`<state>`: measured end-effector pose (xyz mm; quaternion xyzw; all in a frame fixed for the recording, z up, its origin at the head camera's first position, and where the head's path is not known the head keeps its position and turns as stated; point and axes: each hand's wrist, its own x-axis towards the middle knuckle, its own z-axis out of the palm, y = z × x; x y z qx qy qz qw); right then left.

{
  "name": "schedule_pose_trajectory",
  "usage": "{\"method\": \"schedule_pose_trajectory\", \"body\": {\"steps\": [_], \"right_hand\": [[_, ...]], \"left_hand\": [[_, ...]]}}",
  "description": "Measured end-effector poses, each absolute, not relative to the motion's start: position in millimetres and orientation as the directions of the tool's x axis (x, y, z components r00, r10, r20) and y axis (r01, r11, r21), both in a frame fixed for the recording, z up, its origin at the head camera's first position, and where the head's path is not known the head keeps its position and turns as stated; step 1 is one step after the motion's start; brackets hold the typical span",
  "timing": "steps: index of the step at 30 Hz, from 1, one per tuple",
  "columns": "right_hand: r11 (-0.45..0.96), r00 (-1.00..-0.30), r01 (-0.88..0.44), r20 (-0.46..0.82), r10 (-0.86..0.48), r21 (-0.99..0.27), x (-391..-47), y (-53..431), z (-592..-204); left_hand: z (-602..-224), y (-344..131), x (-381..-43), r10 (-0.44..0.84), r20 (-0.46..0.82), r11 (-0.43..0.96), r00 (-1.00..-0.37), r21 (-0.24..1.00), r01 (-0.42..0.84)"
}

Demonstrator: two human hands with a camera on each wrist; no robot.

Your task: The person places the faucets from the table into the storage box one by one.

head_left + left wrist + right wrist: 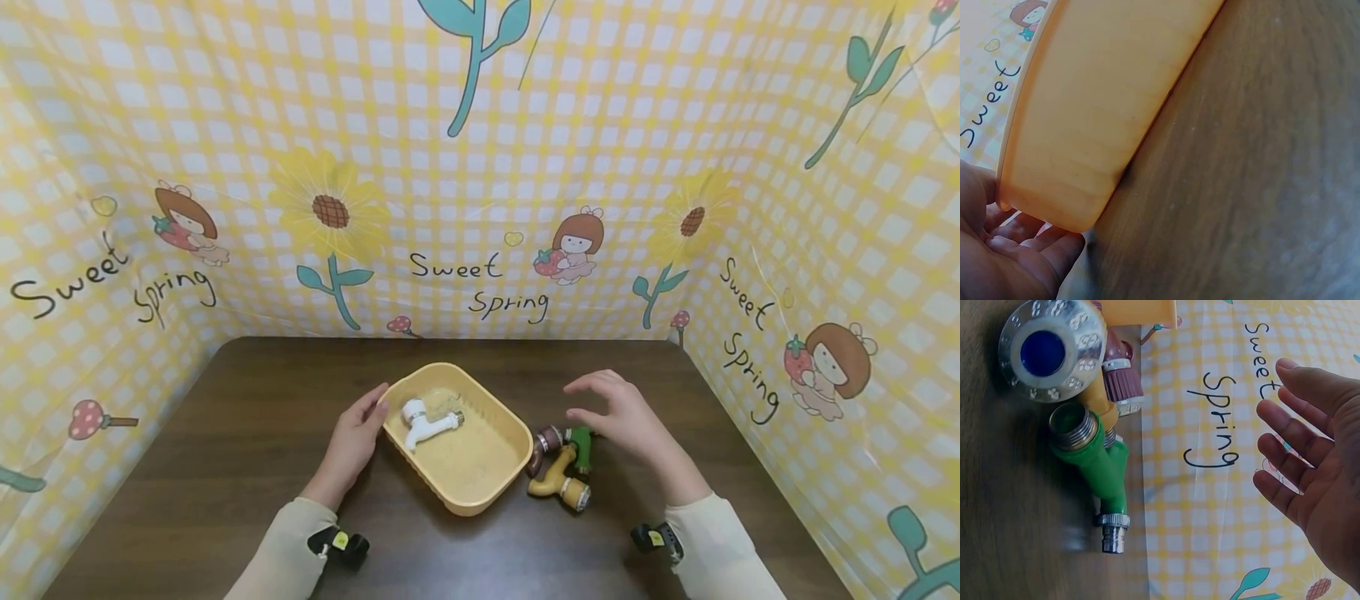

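Yellow tap (555, 479) lay nearest the person in a close cluster of three on the brown table (420, 550), just right of the yellow basin (472, 467). Its body slanted from far right to near left, spout end towards the basin, while its round handle stuck out to the near right; the right wrist view showed a blue disc on that handle. Against its far side was the green tap (581, 442), its long axis running away to the right, with the far end partly hidden in the head view by the right hand (618, 410). Beside both, close to the basin's right corner, sat the brown tap (550, 438); whether it touched the basin I could not tell.

That right hand was much the nearer one to the cluster. It hung above and just beyond the green tap, thumb and fingers well apart, with nothing in its grasp, so the taps lay below it and on its near left side.

Across the basin, the left hand (352, 433) held the left corner, thumb at the rim and fingers around the outside. The basin's long axis ran from far left to near right, between the two hands. Inside, towards its far left end, lay the white tap (431, 427), threaded end pointing right.

Behind everything stood a checked cloth (480, 192) printed with flowers.
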<state>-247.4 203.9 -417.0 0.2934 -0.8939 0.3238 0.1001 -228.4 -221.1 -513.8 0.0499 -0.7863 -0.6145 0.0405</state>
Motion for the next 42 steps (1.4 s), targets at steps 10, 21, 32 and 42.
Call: {"method": "schedule_pose_trajectory", "body": {"steps": [10, 21, 32, 42], "right_hand": [[0.61, -0.813, -0.582, 0.382, -0.439, -0.538, -251.5, 214.9, -427.1], [0.628, -0.842, -0.539, 0.374, -0.388, -0.562, -256.3, 224.8, -432.7], [0.634, -0.873, -0.487, 0.329, -0.36, -0.6, -263.4, 233.9, -439.5], [0.64, -0.879, -0.477, 0.314, -0.359, -0.603, -269.2, 240.4, -443.8]], "left_hand": [[-515.1, -221.8, -228.7, -0.133, 0.004, 0.248, -0.991, 0.968, -0.029], [-514.1, -221.9, -228.3, -0.14, -0.001, 0.257, -0.99, 0.966, -0.037], [-512.8, -221.7, -226.6, -0.139, 0.006, 0.25, -0.99, 0.968, -0.029], [-515.1, -221.2, -226.8, -0.144, 0.014, 0.261, -0.989, 0.965, -0.024]]}}
